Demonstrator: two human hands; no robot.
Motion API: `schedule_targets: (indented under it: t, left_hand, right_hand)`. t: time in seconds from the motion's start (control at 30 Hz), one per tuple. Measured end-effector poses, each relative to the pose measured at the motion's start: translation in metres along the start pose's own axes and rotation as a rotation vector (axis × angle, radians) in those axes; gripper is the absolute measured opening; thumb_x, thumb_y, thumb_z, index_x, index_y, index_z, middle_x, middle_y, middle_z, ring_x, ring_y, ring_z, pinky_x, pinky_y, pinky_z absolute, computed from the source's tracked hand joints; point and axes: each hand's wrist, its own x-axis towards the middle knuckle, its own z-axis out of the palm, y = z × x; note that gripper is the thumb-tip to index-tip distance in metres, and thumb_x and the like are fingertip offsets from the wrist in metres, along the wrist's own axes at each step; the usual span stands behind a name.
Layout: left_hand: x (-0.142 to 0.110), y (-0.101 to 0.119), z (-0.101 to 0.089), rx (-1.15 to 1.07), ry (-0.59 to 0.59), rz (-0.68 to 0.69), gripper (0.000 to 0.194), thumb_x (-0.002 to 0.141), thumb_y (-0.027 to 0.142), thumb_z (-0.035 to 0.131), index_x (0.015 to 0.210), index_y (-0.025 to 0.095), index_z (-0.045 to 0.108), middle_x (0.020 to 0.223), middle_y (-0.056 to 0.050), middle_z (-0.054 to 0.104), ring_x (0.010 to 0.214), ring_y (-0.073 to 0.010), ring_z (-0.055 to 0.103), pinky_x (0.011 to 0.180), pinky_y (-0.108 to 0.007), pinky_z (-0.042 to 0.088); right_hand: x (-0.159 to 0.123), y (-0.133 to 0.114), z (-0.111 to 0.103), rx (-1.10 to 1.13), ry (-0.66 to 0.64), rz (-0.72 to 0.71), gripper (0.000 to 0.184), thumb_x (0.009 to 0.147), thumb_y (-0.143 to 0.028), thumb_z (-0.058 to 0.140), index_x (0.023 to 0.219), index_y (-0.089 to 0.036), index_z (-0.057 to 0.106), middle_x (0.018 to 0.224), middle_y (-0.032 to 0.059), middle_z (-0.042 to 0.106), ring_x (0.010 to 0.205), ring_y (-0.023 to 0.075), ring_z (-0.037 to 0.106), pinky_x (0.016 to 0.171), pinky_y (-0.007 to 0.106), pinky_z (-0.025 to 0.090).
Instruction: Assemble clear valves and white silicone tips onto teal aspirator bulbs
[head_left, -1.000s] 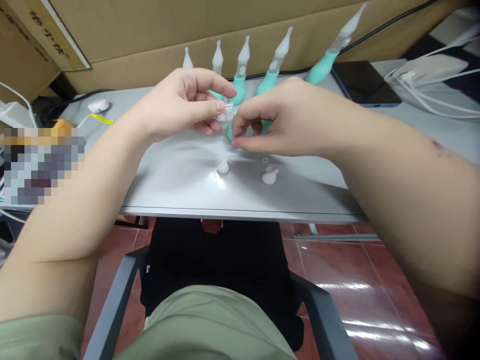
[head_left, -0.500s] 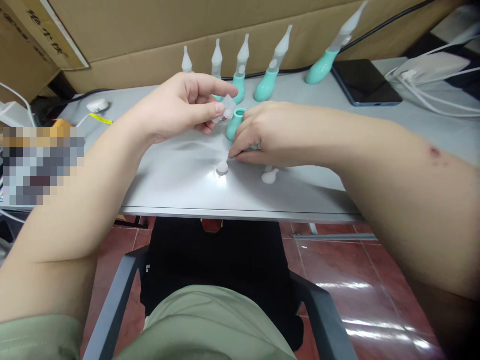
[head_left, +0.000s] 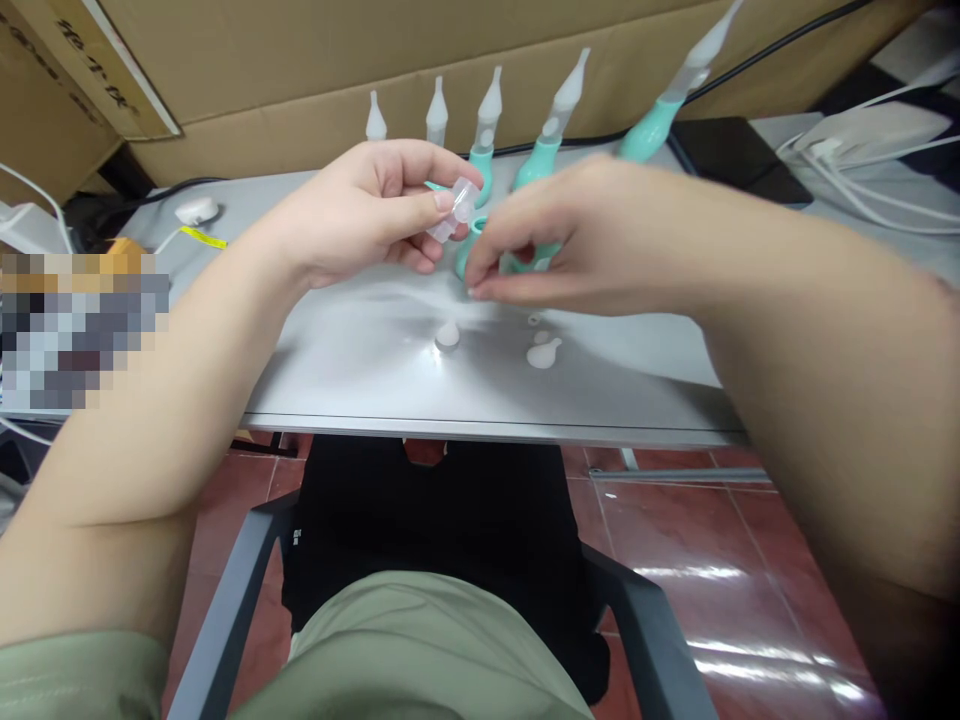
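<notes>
Clearly, the work is part done; take the open bulb [head_left: 463, 256] as the clock's centre. Nearest, at 5 o'clock on the table [head_left: 360, 370], a white tip [head_left: 541, 355] lies on its side, with a clear piece [head_left: 541, 337] and a small ring [head_left: 533, 320] just beyond. At 6 o'clock a second tip [head_left: 448, 335] stands upright, fitted to nothing. At 3 o'clock the right hand [head_left: 574, 235] hangs over the table, thumb and forefinger drawn close; with the blur there, I cannot tell whether they pinch something small. Partly behind those fingers, the bulb stands with its mouth bare. At 10 o'clock the left hand [head_left: 382, 205] pinches a clear tube [head_left: 463, 200] between thumb and finger, close to the bulb but not seated in it. So tips, tube and bulb are all apart, and I judge that joining them is left. Along the back, from 11 to 2 o'clock, five aspirators [head_left: 490, 105] have their tips on and look finished, though the left hand hides the leftmost base. A phone [head_left: 739, 160] lies at 2 o'clock, before the cardboard [head_left: 487, 35].
</notes>
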Motion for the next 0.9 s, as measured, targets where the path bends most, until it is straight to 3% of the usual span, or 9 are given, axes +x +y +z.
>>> schedule_targets:
  t: [0.07,0.17,0.27,0.37,0.6,0.73,0.9]
  left_hand:
    - [-0.001,0.002,0.002,-0.020,-0.015,-0.009,0.011,0.115,0.026,0.093,0.107,0.027,0.100,0.093,-0.001,0.089,0.079,-0.0114,0.081,0.076,-0.020,0.070]
    - [-0.003,0.007,0.005,-0.055,-0.015,-0.025,0.012,0.119,0.021,0.090,0.110,0.021,0.098,0.096,-0.002,0.089,0.078,-0.0099,0.080,0.076,-0.018,0.070]
    - [-0.005,0.009,0.006,-0.055,0.000,-0.038,0.014,0.118,0.015,0.087,0.111,0.021,0.097,0.093,-0.001,0.089,0.075,-0.0112,0.079,0.076,-0.021,0.070]
    - [-0.006,0.008,0.008,-0.060,0.001,-0.032,0.007,0.115,0.020,0.092,0.110,0.022,0.097,0.095,-0.001,0.090,0.077,-0.0121,0.079,0.078,-0.022,0.070]
    - [-0.005,0.005,0.010,-0.076,0.034,-0.033,0.008,0.113,0.026,0.095,0.106,0.023,0.098,0.097,-0.002,0.092,0.076,-0.0121,0.080,0.076,-0.022,0.072]
    - [-0.003,0.003,0.007,-0.064,0.016,-0.048,0.004,0.108,0.028,0.100,0.107,0.024,0.098,0.096,-0.001,0.091,0.076,-0.0133,0.082,0.076,-0.026,0.072]
    - [-0.006,0.003,0.009,-0.061,0.036,-0.027,0.022,0.098,0.035,0.112,0.109,0.025,0.096,0.103,-0.003,0.093,0.087,-0.0202,0.088,0.085,-0.035,0.074]
  right_hand:
    - [0.003,-0.011,-0.006,0.080,0.125,-0.057,0.013,0.096,-0.025,0.094,0.090,-0.036,0.096,0.089,-0.0034,0.087,0.080,0.0191,0.066,0.087,0.043,0.055]
    - [0.007,-0.018,-0.005,0.328,0.269,-0.009,0.017,0.096,-0.026,0.110,0.086,-0.032,0.096,0.088,-0.0007,0.087,0.079,0.0156,0.068,0.079,0.039,0.054]
    - [0.010,-0.016,0.000,0.476,0.326,0.049,0.023,0.096,-0.011,0.110,0.085,-0.028,0.098,0.087,0.0005,0.089,0.077,0.0127,0.071,0.074,0.034,0.051]
    - [0.012,-0.010,0.003,0.449,0.353,0.041,0.032,0.099,0.000,0.101,0.087,-0.030,0.101,0.089,-0.0004,0.091,0.079,0.0113,0.073,0.073,0.031,0.053]
    - [0.015,0.003,0.005,0.291,0.392,-0.002,0.025,0.100,-0.011,0.100,0.095,-0.035,0.104,0.096,-0.0001,0.095,0.082,0.0164,0.078,0.076,0.034,0.065]
    - [0.014,0.004,0.006,0.293,0.400,-0.009,0.025,0.097,-0.010,0.101,0.093,-0.035,0.103,0.092,0.0009,0.094,0.080,0.0188,0.076,0.074,0.037,0.063]
    - [0.014,0.003,0.005,0.290,0.384,-0.030,0.022,0.097,-0.015,0.103,0.095,-0.037,0.105,0.094,0.0000,0.095,0.081,0.0183,0.077,0.077,0.037,0.064]
